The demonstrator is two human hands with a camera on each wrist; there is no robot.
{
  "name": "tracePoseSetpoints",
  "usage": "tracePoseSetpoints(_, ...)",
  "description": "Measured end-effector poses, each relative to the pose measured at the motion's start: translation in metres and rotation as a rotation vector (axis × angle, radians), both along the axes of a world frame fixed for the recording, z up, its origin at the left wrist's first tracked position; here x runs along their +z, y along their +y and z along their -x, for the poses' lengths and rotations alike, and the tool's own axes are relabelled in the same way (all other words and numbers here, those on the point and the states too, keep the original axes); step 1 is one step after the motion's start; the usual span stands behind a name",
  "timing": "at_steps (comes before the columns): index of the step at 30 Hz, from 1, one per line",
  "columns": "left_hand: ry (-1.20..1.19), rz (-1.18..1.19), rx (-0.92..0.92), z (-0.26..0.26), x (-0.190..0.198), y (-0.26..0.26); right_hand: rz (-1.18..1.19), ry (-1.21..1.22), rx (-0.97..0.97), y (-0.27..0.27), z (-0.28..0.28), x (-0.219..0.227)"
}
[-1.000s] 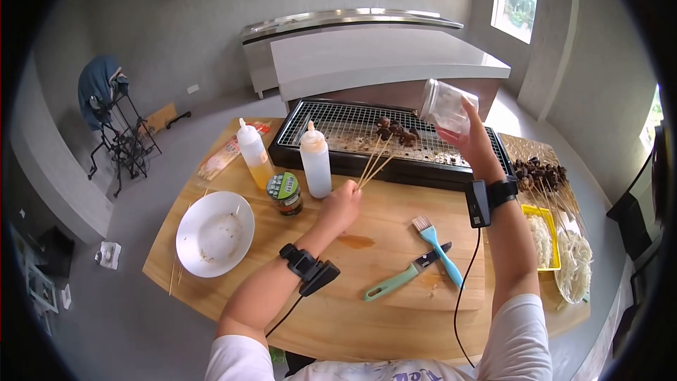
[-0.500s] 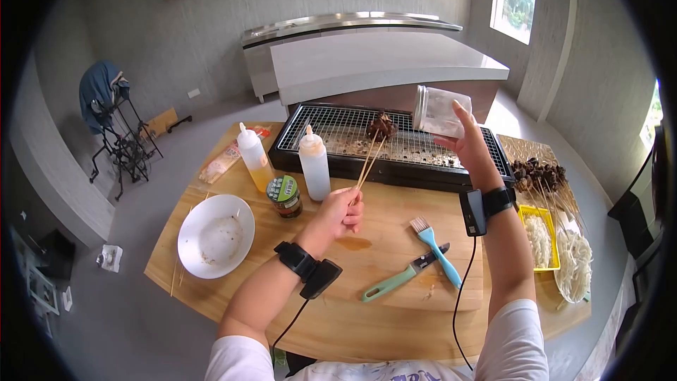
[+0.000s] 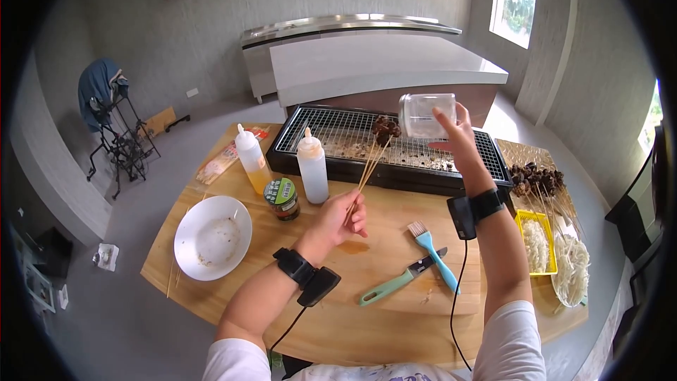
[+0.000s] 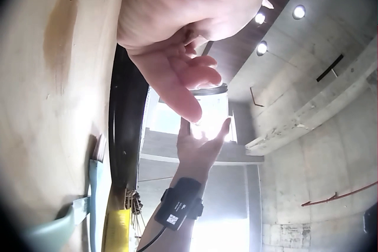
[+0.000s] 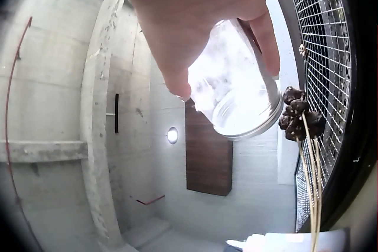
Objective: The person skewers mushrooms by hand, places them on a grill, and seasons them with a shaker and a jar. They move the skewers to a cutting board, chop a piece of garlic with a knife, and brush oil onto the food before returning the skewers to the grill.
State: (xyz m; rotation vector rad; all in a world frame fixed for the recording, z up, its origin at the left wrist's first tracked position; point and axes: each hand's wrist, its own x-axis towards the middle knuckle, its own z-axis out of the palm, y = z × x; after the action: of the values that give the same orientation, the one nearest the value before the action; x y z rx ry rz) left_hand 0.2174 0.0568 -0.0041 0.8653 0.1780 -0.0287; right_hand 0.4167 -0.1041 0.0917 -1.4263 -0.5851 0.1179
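Note:
My left hand grips the lower ends of a few thin bamboo skewers above the wooden board. Dark brown chunks of food sit bunched at their far ends, over the wire grill. With thumb and fingers around it, my right hand holds a clear jar on its side, mouth to the left, close beside the chunks. In the right wrist view the jar tips mouth-down, with the dark chunks just past its rim. Some whitish residue shows inside it.
A black grill spans the back of the table. Two squeeze bottles, a green-lidded tub and a white bowl stand left. A blue brush crosses a green-handled knife. More skewers and a yellow basket lie right.
The jar has moved left and tipped level, nearer the chunks. The skewers, spread apart a second ago, are now drawn together, their chunks bunched in one cluster.

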Motion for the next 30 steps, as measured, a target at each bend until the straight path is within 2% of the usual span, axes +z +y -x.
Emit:
tracePoseSetpoints(5,0.019,0.04,0.031,0.003,-0.012,-0.002,0.355,-0.265,-0.142,0.028,-0.01,-0.014)
tracePoseSetpoints(6,0.028,0.063,0.032,0.003,-0.014,-0.001,0.354,-0.266,-0.139,0.031,-0.011,-0.016)
tracePoseSetpoints(8,0.039,0.085,0.04,0.004,-0.016,0.002,0.45,-0.405,-0.256,0.041,-0.016,-0.024)
tracePoseSetpoints(10,0.06,0.006,0.067,0.007,-0.012,0.001,0.383,-0.395,-0.251,0.043,-0.009,-0.014)
tracePoseSetpoints(12,0.061,-0.021,0.055,0.007,-0.014,0.004,0.134,-0.196,-0.127,0.037,-0.001,-0.003)
tracePoseSetpoints(14,0.067,-0.049,0.035,0.008,-0.016,0.003,0.155,-0.197,-0.146,0.037,-0.001,-0.004)
tracePoseSetpoints(16,0.139,-0.101,0.059,0.006,-0.014,0.001,0.392,-0.215,-0.192,0.038,-0.004,-0.008)
tracePoseSetpoints(20,0.246,-0.221,0.062,0.004,-0.016,0.006,0.026,0.035,-0.029,0.033,-0.011,-0.015)
tracePoseSetpoints(22,0.247,-0.368,0.089,0.004,-0.018,0.009,-0.148,0.179,0.175,0.024,-0.008,-0.009)
tracePoseSetpoints(24,0.245,-0.414,0.097,0.005,-0.017,0.008,-0.391,0.368,0.433,0.015,-0.015,-0.01)
tracePoseSetpoints(26,0.24,-0.459,0.096,0.006,-0.016,0.008,-0.458,0.396,0.413,0.009,-0.007,-0.003)
tracePoseSetpoints(28,0.262,-0.601,0.101,0.008,-0.012,0.008,-0.65,0.556,0.557,0.004,-0.001,0.0)
tracePoseSetpoints(30,0.277,-0.665,0.117,0.012,-0.006,0.005,-0.678,0.592,0.551,0.0,0.005,0.002)
